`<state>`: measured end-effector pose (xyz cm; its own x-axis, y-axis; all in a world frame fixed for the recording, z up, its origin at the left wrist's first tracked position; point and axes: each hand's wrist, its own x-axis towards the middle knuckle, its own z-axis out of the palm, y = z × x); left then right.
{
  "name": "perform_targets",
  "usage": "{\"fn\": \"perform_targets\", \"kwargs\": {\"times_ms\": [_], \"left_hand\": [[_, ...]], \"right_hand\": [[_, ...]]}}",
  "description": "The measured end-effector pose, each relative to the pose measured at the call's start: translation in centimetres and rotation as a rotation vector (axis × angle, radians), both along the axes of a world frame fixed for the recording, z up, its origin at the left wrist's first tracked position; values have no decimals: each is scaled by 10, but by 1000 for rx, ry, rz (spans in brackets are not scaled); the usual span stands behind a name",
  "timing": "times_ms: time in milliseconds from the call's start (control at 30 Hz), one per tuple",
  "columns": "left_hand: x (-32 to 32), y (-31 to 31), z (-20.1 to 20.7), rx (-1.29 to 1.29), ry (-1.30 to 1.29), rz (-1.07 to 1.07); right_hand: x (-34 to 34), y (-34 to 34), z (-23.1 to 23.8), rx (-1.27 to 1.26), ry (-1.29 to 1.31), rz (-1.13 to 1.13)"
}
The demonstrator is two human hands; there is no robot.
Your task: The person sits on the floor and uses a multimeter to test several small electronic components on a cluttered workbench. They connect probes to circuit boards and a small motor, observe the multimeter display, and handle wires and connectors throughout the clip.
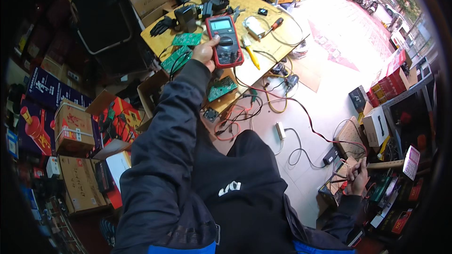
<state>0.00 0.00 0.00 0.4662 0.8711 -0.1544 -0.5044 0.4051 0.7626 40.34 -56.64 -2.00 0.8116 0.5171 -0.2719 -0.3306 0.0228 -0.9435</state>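
Observation:
My left hand (pixel 204 52) is closed round a red and dark grey digital multimeter (pixel 226 49), held tilted above the near part of the yellow wooden table (pixel 275 49). Its thumb lies beside the dial, and the screen is lit pale. A red and black pair of test leads (pixel 308 115) runs from the meter across to the lower right. There my right hand (pixel 358 178) has its fingers closed on thin dark test probes (pixel 340 177), over a small open box with wires in it. The probe tips are too small to make out.
Green circuit boards (pixel 187 39), a yellow-handled cutter (pixel 252 55) and a screwdriver (pixel 277 23) lie on the table. Tangled cables (pixel 233 122) hang at its near edge. A power strip (pixel 280 130) rests on the floor. Cartons (pixel 74 127) crowd the left; a shelf (pixel 398 96) stands right.

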Motion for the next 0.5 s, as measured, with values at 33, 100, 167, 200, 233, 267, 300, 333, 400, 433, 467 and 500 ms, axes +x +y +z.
{"fn": "perform_targets", "kwargs": {"times_ms": [33, 100, 167, 200, 233, 267, 300, 333, 400, 433, 467, 500], "left_hand": [[13, 13, -14, -35, 9, 0], [33, 29, -19, -30, 101, 38], [53, 35, -38, -77, 187, 74], [62, 35, -46, -110, 178, 82], [65, 35, -53, -142, 168, 91], [68, 38, -57, -140, 194, 72], [67, 42, -60, -135, 210, 55], [66, 45, -64, -132, 228, 40], [62, 51, -74, -109, 303, 65], [58, 57, -77, -47, 449, 94], [54, 62, -79, 28, 565, 114], [51, 66, -79, 71, 703, 134]], "right_hand": [[-14, 4, 5, 6, 0, 13], [-36, 11, 15, 69, -3, 87], [-41, 15, 33, 80, -41, 73], [-40, 15, 42, 96, -53, 68], [-41, 15, 48, 112, -55, 65], [-42, 17, 53, 151, -48, 77], [-44, 21, 55, 149, -58, 82], [-45, 25, 57, 168, -60, 101], [-47, 34, 59, 186, -65, 140], [-49, 39, 60, 188, -71, 160], [-50, 44, 61, 211, -78, 195], [-52, 49, 61, 185, -85, 195]]}}
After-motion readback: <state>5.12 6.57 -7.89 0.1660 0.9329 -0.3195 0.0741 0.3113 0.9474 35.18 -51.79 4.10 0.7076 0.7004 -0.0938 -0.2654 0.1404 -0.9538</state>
